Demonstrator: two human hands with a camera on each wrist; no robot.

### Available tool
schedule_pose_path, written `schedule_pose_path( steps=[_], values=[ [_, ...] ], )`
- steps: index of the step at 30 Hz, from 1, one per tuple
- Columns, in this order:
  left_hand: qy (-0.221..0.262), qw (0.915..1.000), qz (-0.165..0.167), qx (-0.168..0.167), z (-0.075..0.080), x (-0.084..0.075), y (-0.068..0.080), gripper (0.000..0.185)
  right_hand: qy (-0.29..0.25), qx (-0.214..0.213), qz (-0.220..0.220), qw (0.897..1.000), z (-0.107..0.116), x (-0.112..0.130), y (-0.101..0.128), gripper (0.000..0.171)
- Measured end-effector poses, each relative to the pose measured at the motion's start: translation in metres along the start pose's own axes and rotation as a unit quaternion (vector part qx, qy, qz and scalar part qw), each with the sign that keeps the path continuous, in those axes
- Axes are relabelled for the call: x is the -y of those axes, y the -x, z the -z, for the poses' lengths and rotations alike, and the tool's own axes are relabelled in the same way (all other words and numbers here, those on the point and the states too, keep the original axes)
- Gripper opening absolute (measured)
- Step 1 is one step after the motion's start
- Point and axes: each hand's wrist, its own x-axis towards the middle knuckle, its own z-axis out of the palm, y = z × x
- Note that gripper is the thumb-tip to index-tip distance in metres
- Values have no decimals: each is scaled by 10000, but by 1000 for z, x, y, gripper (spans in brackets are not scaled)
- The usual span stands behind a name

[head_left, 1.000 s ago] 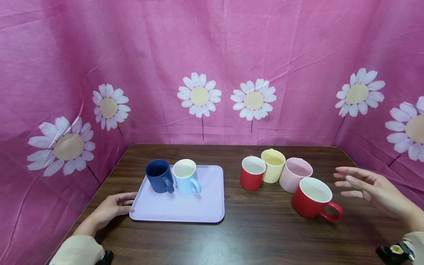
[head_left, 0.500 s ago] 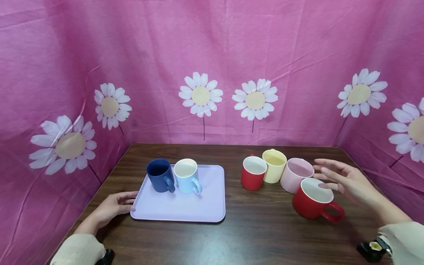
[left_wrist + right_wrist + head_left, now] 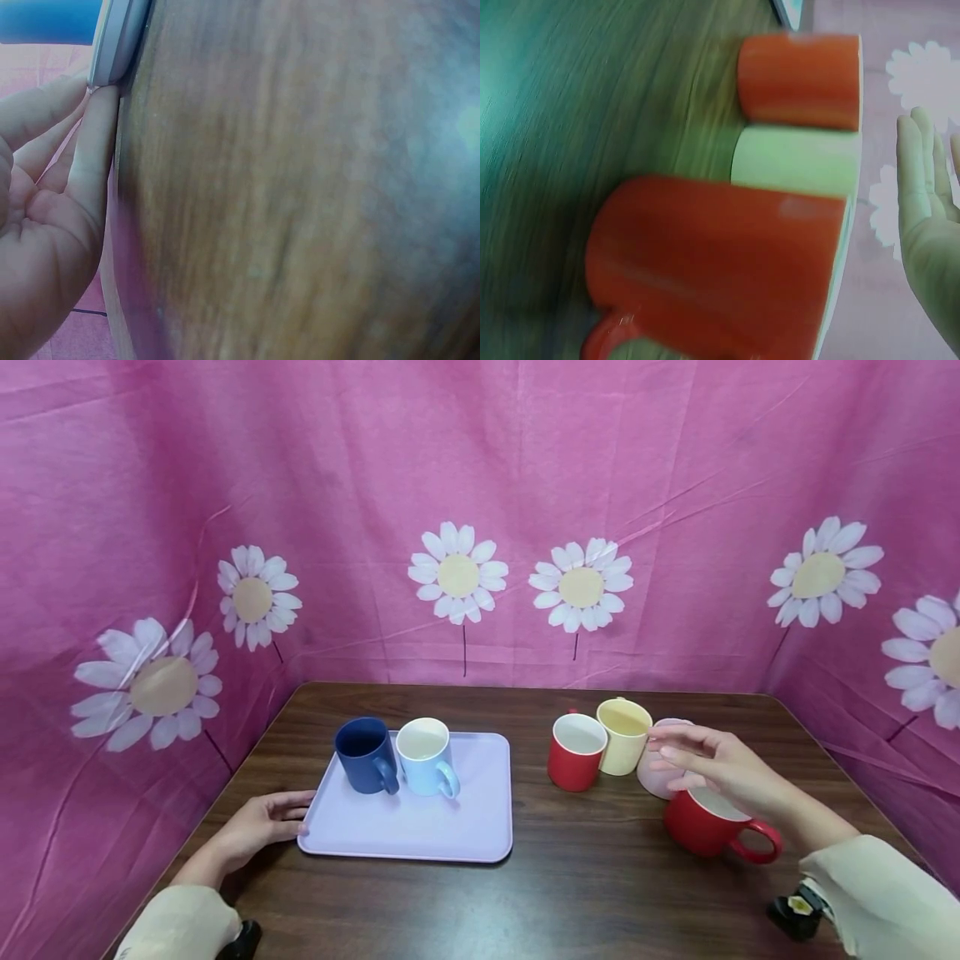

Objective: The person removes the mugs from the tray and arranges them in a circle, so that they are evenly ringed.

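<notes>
My left hand (image 3: 258,827) lies flat on the dark wooden table (image 3: 585,893), fingertips (image 3: 101,97) touching the left edge of a lilac tray (image 3: 420,827). A dark blue mug (image 3: 365,756) and a light blue mug (image 3: 426,758) stand on the tray's far side. My right hand (image 3: 712,760) hovers open, fingers straight, above a pink mug (image 3: 654,777) and a big red mug (image 3: 712,827). A small red mug (image 3: 574,752) and a yellow mug (image 3: 621,737) stand just left of it. The right wrist view shows the big red mug (image 3: 712,262) close, with the open palm (image 3: 930,217) above the rims.
Pink cloth with white daisies (image 3: 457,572) walls in the table at the back and both sides. A strip of bare table separates the tray from the cluster of mugs. A dark wrist device (image 3: 795,914) sits at my right sleeve.
My right hand has swept left from the table's right side to above the pink and big red mugs. The left hand and all mugs have stayed put.
</notes>
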Motion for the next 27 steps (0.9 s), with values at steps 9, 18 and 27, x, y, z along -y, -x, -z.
schedule_pose_path(
  steps=[9,18,27],
  values=[
    [39,10000,-13,4,0,0,1,64,-72,669,-102,9977,-34,0,-24,36],
    [29,10000,7,-8,0,2,-1,65,133,936,-493,9943,-72,-8,-47,49],
    [-23,9999,83,-67,0,3,-2,64,80,1111,-339,9932,-103,-23,-65,45]
  ],
)
